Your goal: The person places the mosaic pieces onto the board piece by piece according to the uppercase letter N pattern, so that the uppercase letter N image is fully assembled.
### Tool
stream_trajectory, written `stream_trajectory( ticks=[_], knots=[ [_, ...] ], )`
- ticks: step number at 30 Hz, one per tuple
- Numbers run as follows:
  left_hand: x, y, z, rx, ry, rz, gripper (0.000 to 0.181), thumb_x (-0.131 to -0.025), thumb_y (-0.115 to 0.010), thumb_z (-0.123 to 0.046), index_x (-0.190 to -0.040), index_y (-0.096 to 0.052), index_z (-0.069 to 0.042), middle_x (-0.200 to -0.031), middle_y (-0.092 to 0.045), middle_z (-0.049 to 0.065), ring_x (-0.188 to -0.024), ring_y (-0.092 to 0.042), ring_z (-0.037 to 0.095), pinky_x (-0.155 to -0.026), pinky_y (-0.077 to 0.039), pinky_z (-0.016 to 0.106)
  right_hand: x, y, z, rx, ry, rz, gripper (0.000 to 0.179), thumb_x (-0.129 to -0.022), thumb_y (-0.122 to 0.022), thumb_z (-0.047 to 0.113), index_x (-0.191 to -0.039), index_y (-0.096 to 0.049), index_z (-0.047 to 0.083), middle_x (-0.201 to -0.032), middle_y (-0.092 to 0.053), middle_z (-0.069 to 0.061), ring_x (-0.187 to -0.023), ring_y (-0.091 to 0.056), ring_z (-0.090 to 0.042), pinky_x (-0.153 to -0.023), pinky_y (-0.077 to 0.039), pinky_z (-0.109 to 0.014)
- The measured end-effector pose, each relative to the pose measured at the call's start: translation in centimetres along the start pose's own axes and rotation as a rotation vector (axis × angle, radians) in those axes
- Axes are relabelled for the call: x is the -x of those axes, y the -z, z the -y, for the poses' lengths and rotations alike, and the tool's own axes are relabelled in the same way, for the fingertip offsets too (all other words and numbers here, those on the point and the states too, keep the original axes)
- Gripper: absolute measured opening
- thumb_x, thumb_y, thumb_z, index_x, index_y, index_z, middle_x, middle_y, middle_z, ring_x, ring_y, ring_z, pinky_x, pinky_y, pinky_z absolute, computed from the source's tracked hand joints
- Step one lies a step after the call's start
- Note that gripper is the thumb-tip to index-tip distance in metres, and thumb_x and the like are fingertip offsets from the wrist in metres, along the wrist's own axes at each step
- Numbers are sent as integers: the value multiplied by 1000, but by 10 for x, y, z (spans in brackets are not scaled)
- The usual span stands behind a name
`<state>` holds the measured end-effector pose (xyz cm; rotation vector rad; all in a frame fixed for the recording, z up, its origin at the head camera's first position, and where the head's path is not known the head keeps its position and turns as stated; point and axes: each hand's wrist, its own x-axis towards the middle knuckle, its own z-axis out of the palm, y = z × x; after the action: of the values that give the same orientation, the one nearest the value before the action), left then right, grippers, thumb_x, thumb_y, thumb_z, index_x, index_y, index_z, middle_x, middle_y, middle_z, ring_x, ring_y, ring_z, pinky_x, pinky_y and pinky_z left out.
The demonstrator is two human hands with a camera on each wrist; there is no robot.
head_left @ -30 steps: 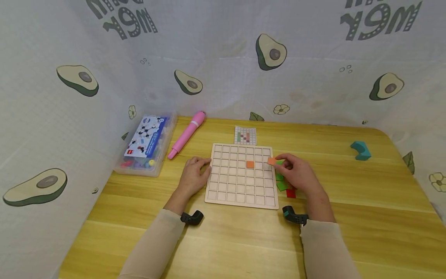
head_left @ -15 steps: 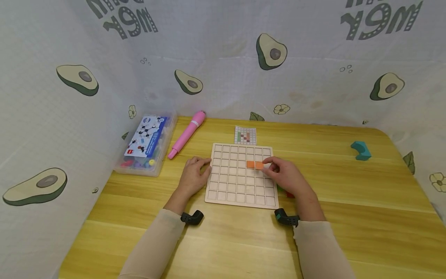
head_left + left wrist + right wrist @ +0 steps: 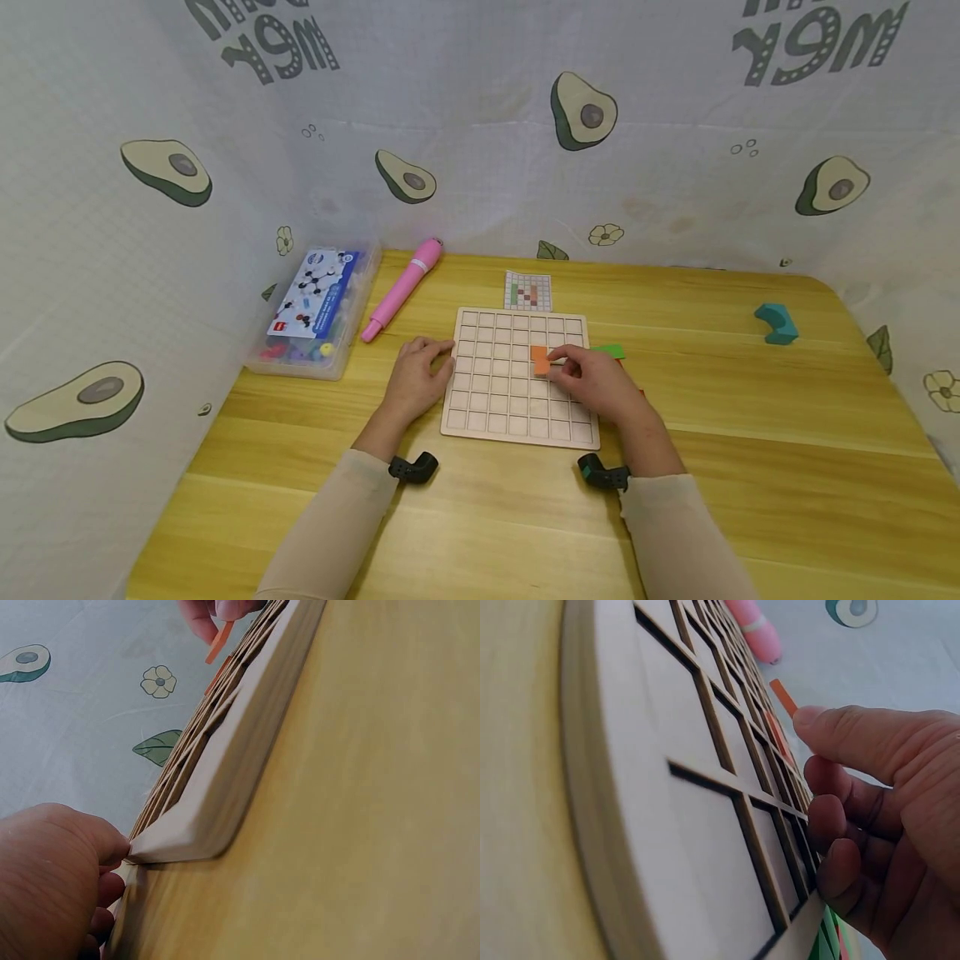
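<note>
Thumb and fingertips of my right hand point(image 3: 596, 379) pinch an orange square tile point(image 3: 542, 367) over the wooden grid board point(image 3: 491, 419). The right wrist view shows the pinched tile point(image 3: 783, 697) held tilted, raised off the board. Another orange tile point(image 3: 538, 352) lies in a cell just behind it. My left hand point(image 3: 417, 379) rests at the board's left edge, its fingertips touching the rim. In the left wrist view the left hand point(image 3: 56, 877) touches near the board's corner, holding nothing up. Green tiles point(image 3: 609, 352) lie right of the board, partly hidden by my right hand.
A printed grid card point(image 3: 528, 292) lies behind the board. Left of it are a pink microphone-shaped stick point(image 3: 402, 290) and a clear plastic case point(image 3: 310, 308) of coloured pieces. A teal curved block point(image 3: 777, 323) sits far right. A patterned curtain point(image 3: 480, 150) encloses the table.
My right hand has carried the pinched orange tile leftward from the board's right edge to just in front of the orange tile lying there. My left hand has stayed still.
</note>
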<state>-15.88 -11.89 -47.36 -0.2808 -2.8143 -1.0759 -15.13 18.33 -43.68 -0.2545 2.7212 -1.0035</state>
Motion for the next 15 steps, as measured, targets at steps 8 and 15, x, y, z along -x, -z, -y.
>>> stream_trajectory(
  ticks=[8, 15],
  knots=[
    [1, 0, 0, 5, -4, -2, 34, -99, -65, -22, -132, -70, -12, -120, -67, 10, -111, -55, 28, -97, -48, 44, 1, -4, 2, 25, -27, 7, 24, -98, -67, 28, -120, -67, 18, -83, -59, -1, -68, -50, -17, -62, -41, -30],
    [0, 0, 0, 1, -1, -6, 34, -99, -64, -23, -132, -70, -13, -121, -66, 10, -114, -55, 29, -99, -48, 44, 0, -5, 5, 50, -28, 2, 26, -98, -67, 28, -121, -67, 16, -84, -59, -2, -68, -50, -17, -61, -40, -29]
  ],
)
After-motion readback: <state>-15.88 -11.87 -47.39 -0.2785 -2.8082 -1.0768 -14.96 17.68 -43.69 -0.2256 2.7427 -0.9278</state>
